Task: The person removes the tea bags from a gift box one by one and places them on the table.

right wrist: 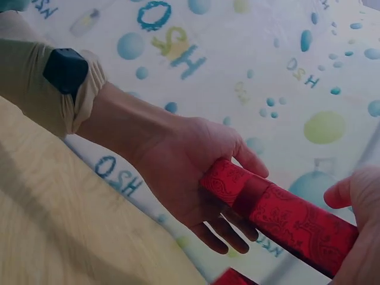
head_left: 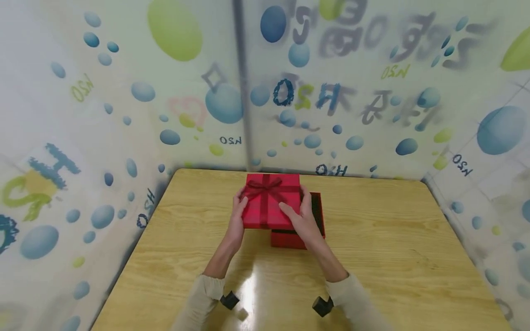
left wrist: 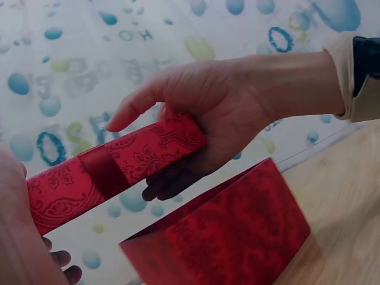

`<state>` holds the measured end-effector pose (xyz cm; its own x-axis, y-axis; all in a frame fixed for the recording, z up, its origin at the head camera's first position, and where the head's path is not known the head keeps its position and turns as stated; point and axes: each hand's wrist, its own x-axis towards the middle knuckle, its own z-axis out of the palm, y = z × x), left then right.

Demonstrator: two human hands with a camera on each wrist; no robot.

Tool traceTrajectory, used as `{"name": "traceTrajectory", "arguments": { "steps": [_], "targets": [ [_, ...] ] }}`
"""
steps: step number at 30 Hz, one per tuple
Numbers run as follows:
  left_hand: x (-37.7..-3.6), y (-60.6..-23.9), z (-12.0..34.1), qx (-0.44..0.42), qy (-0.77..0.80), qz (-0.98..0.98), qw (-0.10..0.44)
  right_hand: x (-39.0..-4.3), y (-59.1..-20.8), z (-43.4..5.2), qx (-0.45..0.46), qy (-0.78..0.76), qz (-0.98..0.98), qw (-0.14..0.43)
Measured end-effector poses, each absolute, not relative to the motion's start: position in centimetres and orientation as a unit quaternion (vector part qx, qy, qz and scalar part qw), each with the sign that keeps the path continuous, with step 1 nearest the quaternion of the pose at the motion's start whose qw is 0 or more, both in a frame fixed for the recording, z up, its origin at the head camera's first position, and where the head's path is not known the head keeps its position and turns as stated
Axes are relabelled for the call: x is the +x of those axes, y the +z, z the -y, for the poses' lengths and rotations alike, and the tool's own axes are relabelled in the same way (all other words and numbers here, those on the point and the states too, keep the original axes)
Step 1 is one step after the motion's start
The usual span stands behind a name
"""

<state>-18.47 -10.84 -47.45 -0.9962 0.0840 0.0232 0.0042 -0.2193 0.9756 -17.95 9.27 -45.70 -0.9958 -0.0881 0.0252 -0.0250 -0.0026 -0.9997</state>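
A red square gift-box lid [head_left: 271, 207] with a dark red ribbon and bow is lifted between both hands. My left hand [head_left: 237, 218] grips its left side, thumb on top. Its right side is held by my right hand [head_left: 305, 219], the thumb lying over the top and fingers round the side and below. Below the lid and offset to the right stands the open red box base [head_left: 290, 239], its inside dark and mostly hidden by the lid. Patterned lid sides [left wrist: 62, 190] show in the left wrist view, above the base [left wrist: 225, 237].
The box stands on a light wooden table [head_left: 385, 239] toward its back edge. Behind and at both sides rise walls [head_left: 352, 115] covered with blue and green drop prints. Small black devices [head_left: 229, 300] are worn at both wrists.
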Motion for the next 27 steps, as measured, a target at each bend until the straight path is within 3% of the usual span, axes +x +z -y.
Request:
{"name": "traceTrajectory", "arguments": {
  "steps": [9,17,27],
  "targets": [
    [-17.2,-48.2,16.1,-0.014,0.802,-0.597,-0.014,-17.5,-46.6,-4.7,-0.121,-0.69,-0.709,0.084],
    [-15.9,-49.2,20.4,-0.068,0.789,-0.61,-0.022,-16.9,-48.0,-1.3,-0.222,-0.659,-0.714,0.08],
    [-15.2,-52.6,23.7,-0.155,0.708,-0.686,-0.067,-15.3,-53.0,2.7,-0.138,-0.572,-0.805,0.074]
  ]
}}
